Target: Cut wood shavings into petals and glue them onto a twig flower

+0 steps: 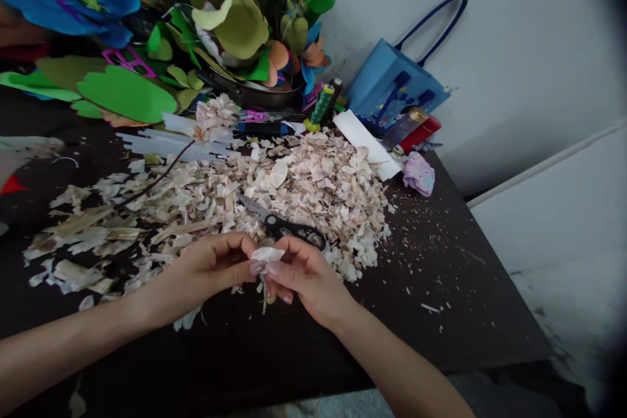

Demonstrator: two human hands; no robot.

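Note:
My left hand (208, 268) and my right hand (306, 274) meet near the front of the dark table. Between their thumbs and fingers they pinch one small pale petal (267, 254). A greenish, thin bit hangs below the right fingers; I cannot tell what it is joined to. Just beyond the hands, black-handled scissors (281, 224) lie with their blades on a broad heap of dry, whitish petals (323, 183). A pale pink flower (215, 116) on a brown stem rests across the heap's left side.
Large green and blue paper flowers (127, 95) crowd the back left, around a dark pan (264, 95). Behind the heap stand thread spools (321, 106). A blue bag (386, 81) leans on the wall, near a crumpled lilac cloth (418, 174). Scraps dot the table's right side (455, 287).

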